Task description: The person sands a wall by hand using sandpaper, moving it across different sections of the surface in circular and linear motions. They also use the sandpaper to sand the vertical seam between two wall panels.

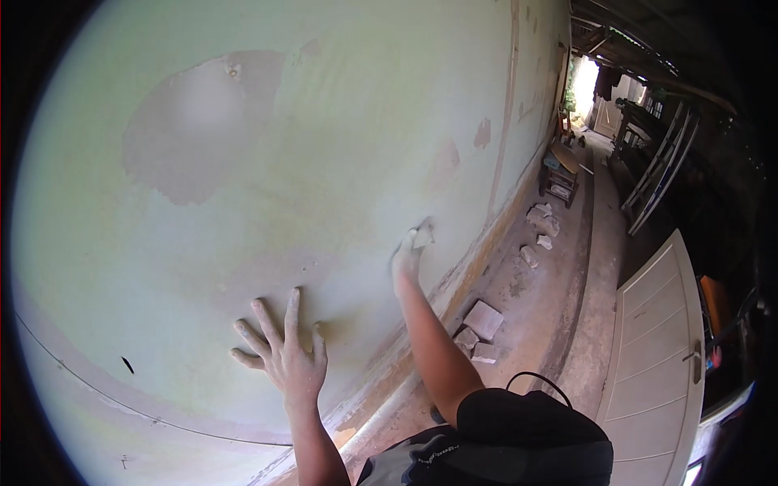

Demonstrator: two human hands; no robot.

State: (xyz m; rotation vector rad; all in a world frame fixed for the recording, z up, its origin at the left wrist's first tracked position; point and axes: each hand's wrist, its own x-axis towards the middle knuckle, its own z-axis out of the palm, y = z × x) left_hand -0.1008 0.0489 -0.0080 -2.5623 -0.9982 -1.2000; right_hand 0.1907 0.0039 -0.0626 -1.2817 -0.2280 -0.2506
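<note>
My left hand [293, 360] lies against the pale green wall [356, 146] with its fingers spread; it holds nothing and is dusted with pale powder. Farther right, my right hand [406, 261] is closed and pressed to the same wall. In its fingers is a small pale flat piece [424, 236] with a dark edge, blurred, of a kind I cannot make out. Bare grey patches [186, 130] break the green paint above my left hand, and a fainter one spreads around its fingertips.
Broken slabs [485, 319] and rubble [543, 219] lie on the concrete floor along the wall's foot. A small stand [559, 180] holds things farther down the passage. At right are a white door panel [655, 348] and a leaning ladder [664, 170].
</note>
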